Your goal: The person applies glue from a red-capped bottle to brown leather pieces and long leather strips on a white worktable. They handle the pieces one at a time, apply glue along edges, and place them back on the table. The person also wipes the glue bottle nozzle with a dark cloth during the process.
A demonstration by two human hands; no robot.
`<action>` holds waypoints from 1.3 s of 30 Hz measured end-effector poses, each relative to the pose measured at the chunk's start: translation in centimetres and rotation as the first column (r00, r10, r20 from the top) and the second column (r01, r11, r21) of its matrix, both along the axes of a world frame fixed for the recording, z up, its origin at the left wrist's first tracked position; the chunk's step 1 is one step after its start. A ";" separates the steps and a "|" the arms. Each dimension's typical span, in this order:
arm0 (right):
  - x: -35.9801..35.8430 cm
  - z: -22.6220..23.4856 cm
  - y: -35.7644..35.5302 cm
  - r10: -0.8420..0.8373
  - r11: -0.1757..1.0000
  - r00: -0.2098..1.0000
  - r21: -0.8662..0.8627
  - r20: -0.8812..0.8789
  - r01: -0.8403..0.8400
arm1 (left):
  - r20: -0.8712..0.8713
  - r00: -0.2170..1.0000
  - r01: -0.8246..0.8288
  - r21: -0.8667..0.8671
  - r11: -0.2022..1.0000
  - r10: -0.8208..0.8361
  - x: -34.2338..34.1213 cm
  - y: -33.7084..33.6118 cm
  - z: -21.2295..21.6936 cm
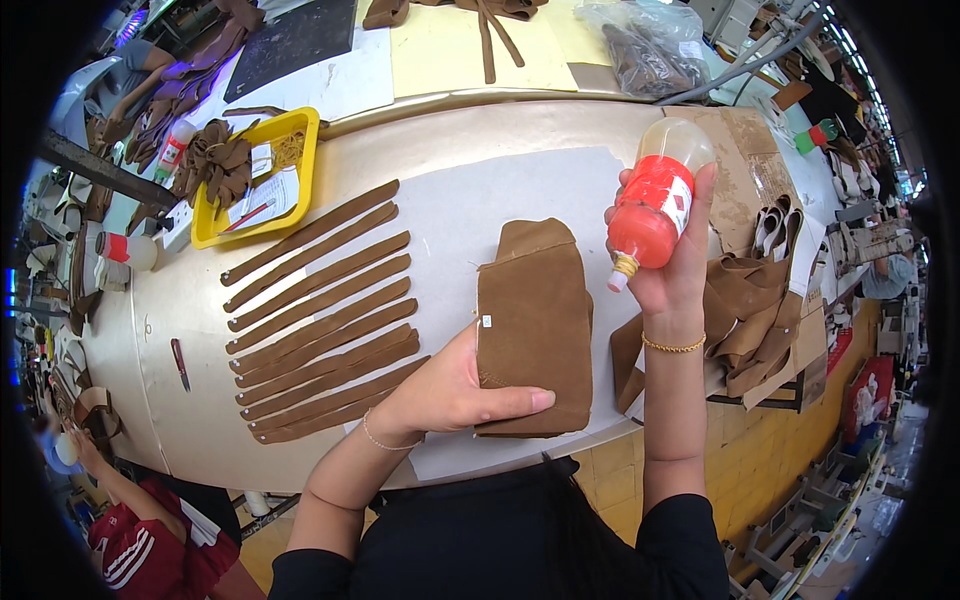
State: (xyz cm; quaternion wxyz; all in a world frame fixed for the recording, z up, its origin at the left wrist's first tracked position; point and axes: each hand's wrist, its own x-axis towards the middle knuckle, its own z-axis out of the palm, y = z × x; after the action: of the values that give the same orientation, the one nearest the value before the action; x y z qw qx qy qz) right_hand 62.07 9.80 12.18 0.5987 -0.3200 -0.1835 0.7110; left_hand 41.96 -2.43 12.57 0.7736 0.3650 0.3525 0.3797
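Note:
My left hand (465, 395) grips a stack of brown leather pieces (540, 320), thumb across the top and the other fingers hidden underneath. A small white tag sits on the stack's left edge. Raised to the right, my right hand (675, 265) is wrapped round a squeeze bottle (640, 235) with a red band and a clear rounded end. Its narrow nozzle, bound with yellow, points down and left toward the stack, apart from it. Left of the stack, several brown leather strips (325, 310) lie side by side in a slanting row.
A yellow tray (310, 150) with brown pieces and papers stands at the back left. A pen (180, 365) and another bottle (128, 250) lie further left. Brown leather parts (750, 310) are heaped on cardboard (715, 130) at right. A person in a red shirt (150, 545) is at lower left.

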 end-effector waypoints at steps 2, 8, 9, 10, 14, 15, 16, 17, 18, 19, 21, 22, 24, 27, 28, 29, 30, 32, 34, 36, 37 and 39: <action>0.1 -0.1 0.1 0.016 1.000 0.999 -0.001 -0.028 -0.016 | -0.001 1.000 0.002 -0.001 1.000 -0.002 0.0 0.0 0.0; 0.0 0.3 0.0 -0.002 0.999 1.000 0.039 -0.007 0.002 | -0.014 1.000 0.018 0.006 1.000 -0.018 -0.1 0.1 0.4; 0.0 0.4 0.0 -0.014 0.998 1.000 0.055 0.000 0.014 | -0.017 1.000 0.018 0.007 1.000 -0.018 -0.1 0.1 0.4; 0.1 0.6 -0.1 -0.024 0.996 0.999 0.083 0.034 0.021 | -0.019 1.000 0.018 0.007 1.000 -0.018 -0.1 0.1 0.5; 0.8 1.3 -0.3 -0.122 0.971 0.967 0.229 0.222 0.070 | -0.064 0.988 0.141 0.064 0.988 -0.137 -0.5 0.2 0.6; 1.0 1.4 -0.3 -0.162 0.958 0.946 0.275 0.279 0.083 | -0.067 0.986 0.154 0.062 0.986 -0.149 -0.6 0.1 0.6; 1.1 1.5 -0.3 -0.227 0.935 0.916 0.335 0.330 0.111 | -0.070 0.984 0.166 0.061 0.984 -0.162 -0.6 0.1 0.6; 1.1 1.6 -0.3 -0.293 0.909 0.879 0.396 0.375 0.134 | -0.077 0.983 0.172 0.059 0.983 -0.167 -0.6 0.1 0.6; 1.2 1.7 -0.3 -0.359 0.877 0.836 0.456 0.414 0.151 | -0.084 0.981 0.178 0.057 0.982 -0.173 -0.6 0.1 0.5; 1.4 1.7 -0.3 -0.361 0.860 0.822 0.498 0.442 0.110 | -0.090 0.980 0.184 0.056 0.981 -0.179 -0.6 0.0 0.5; 1.9 1.8 -0.3 -0.367 0.820 0.788 0.573 0.494 0.023 | -0.090 0.982 0.172 0.066 0.983 -0.166 -0.5 -0.1 0.6; 2.0 1.7 -0.3 -0.390 0.802 0.767 0.598 0.509 0.011 | -0.090 0.983 0.168 0.070 0.983 -0.162 -0.5 -0.1 0.7; 2.1 1.6 -0.1 -0.437 0.765 0.723 0.644 0.535 -0.016 | -0.093 0.980 0.180 0.064 0.982 -0.174 -0.4 -0.1 0.6; 2.2 1.4 0.1 -0.447 0.755 0.704 0.655 0.552 -0.034 | -0.112 0.981 0.167 0.041 0.985 -0.161 -0.4 -0.2 0.8; 2.2 1.3 0.1 -0.438 0.761 0.708 0.648 0.553 -0.036 | -0.121 0.981 0.157 0.031 0.987 -0.152 -0.3 -0.2 0.9; 2.1 1.2 0.0 -0.429 0.766 0.713 0.641 0.554 -0.037 | -0.113 0.983 0.149 0.028 0.988 -0.145 -0.3 -0.3 0.9; 2.1 1.2 0.0 -0.420 0.772 0.718 0.635 0.555 -0.039 | -0.106 0.985 0.141 0.025 0.990 -0.138 -0.2 -0.4 0.8; 2.0 1.2 0.0 -0.412 0.783 0.729 0.622 0.547 -0.024 | -0.107 0.984 0.142 0.014 0.990 -0.140 -0.2 -0.3 0.8; 2.0 1.2 0.0 -0.409 0.787 0.734 0.616 0.542 -0.016 | -0.125 0.980 0.156 -0.001 0.988 -0.155 -0.2 -0.3 0.8; 2.0 1.2 0.1 -0.410 0.786 0.734 0.618 0.541 -0.017 | -0.122 0.981 0.157 0.015 0.988 -0.154 -0.1 -0.3 0.8; 2.0 1.2 0.1 -0.408 0.784 0.733 0.620 0.544 -0.024 | -0.121 0.981 0.157 0.023 0.987 -0.153 -0.1 -0.3 0.8; 2.1 1.1 0.1 -0.404 0.780 0.730 0.624 0.550 -0.039 | -0.147 0.972 0.185 -0.003 0.983 -0.184 -0.2 -0.2 0.7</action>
State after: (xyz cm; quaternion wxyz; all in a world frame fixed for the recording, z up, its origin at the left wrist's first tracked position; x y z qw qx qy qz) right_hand 64.20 9.95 13.32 0.6345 -0.3611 -0.5616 0.3895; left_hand 41.74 -2.63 13.30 0.7755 0.4273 0.3706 0.2803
